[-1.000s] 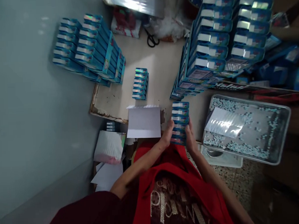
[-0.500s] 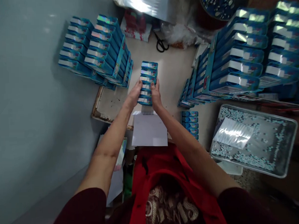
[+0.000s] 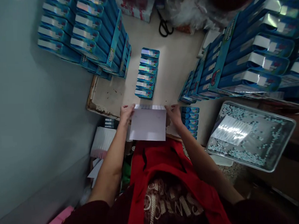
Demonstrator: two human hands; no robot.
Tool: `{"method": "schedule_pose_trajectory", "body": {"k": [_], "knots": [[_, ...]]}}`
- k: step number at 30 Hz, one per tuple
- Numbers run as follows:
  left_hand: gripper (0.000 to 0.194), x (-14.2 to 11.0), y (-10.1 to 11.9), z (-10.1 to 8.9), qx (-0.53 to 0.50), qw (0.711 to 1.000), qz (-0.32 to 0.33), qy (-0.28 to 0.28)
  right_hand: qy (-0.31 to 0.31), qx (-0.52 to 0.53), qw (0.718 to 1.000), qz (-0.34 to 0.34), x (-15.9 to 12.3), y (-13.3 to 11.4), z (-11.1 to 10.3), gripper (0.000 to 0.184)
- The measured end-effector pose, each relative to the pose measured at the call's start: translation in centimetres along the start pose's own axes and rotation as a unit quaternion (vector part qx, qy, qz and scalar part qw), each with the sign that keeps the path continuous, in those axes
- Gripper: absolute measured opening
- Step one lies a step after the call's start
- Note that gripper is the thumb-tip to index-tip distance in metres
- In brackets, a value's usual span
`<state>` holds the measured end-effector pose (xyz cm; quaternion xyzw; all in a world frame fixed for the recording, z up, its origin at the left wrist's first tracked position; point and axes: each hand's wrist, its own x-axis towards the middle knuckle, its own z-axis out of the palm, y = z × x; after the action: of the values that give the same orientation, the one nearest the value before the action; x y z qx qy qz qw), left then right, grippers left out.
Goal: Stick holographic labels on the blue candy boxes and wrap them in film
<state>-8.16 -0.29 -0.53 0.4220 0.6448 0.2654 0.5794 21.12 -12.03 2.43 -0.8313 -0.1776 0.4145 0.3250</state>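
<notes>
A stack of white sheets (image 3: 148, 124) lies at the near edge of the worn table (image 3: 107, 97). My left hand (image 3: 126, 113) grips its left top corner and my right hand (image 3: 174, 113) grips its right top corner, fingers curled on the paper. Just beyond the sheets a row of small blue packs (image 3: 147, 74) lies on the table, untouched. A second short row of blue packs (image 3: 190, 119) sits beside my right hand.
Tall piles of blue boxes stand at the far left (image 3: 88, 39) and the right (image 3: 245, 56). A metal tray (image 3: 283, 146) with several small pale pellets and a foil sheet sits at right. Black scissors (image 3: 164, 26) lie at the back. Loose papers (image 3: 103, 146) are below the table edge.
My hands set one row of blue packs near the right, carried another to the table's middle, left it there, and came back to grip the white sheets.
</notes>
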Motion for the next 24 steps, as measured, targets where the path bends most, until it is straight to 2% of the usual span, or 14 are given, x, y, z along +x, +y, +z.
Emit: {"method": "schedule_pose_trajectory", "body": {"k": [1, 3, 5, 8, 9, 11, 13, 15, 17, 19, 22, 24], "knots": [[0.032, 0.0, -0.2, 0.8, -0.008, 0.999, -0.030, -0.004, -0.016, 0.043, 0.998, 0.040, -0.2, 0.2, 0.6, 0.066], [0.043, -0.1, 0.1, 2.4, -0.032, 0.995, -0.089, 0.029, -0.052, 0.124, 0.986, 0.097, -0.1, 0.1, 1.5, 0.064], [0.061, -0.9, 0.8, 3.1, -0.062, 0.989, -0.123, 0.052, -0.073, 0.149, 0.981, 0.105, -0.1, -0.2, 1.5, 0.068], [0.089, -3.8, 1.1, 2.1, -0.082, 0.990, -0.109, 0.038, -0.118, 0.143, 0.979, 0.089, -0.7, 0.2, 0.0, 0.081], [0.101, -5.2, 0.9, 1.3, -0.079, 0.993, -0.091, 0.012, -0.151, 0.148, 0.975, 0.073, -0.9, 0.5, -0.7, 0.086], [0.112, -8.3, 0.1, -0.4, -0.045, 0.997, -0.042, -0.045, -0.238, 0.118, 0.964, 0.036, -1.6, 1.4, -2.2, 0.082], [0.101, -11.8, -1.0, -1.9, 0.020, 0.997, -0.004, -0.076, -0.307, 0.042, 0.951, 0.011, -2.6, 2.2, -3.6, 0.074], [0.076, -15.3, -2.3, -2.8, 0.077, 0.995, -0.015, -0.056, -0.330, -0.056, 0.941, -0.047, -3.9, 2.6, -4.6, 0.062], [0.049, -18.5, -3.9, -3.3, 0.099, 0.993, -0.062, 0.008, -0.320, -0.143, 0.929, -0.122, -5.5, 2.4, -4.8, 0.052], [0.029, -21.4, -5.5, -3.5, 0.093, 0.986, -0.107, 0.085, -0.314, -0.205, 0.909, -0.181, -7.0, 1.7, -4.1, 0.049], [0.014, -25.2, -8.5, -4.7, 0.057, 0.969, -0.132, 0.199, -0.334, -0.257, 0.870, -0.257, -9.0, 0.3, -1.7, 0.058], [0.012, -27.7, -11.0, -6.6, 0.040, 0.942, -0.148, 0.298, -0.345, -0.291, 0.831, -0.324, -10.2, -0.5, 0.4, 0.069]]}}
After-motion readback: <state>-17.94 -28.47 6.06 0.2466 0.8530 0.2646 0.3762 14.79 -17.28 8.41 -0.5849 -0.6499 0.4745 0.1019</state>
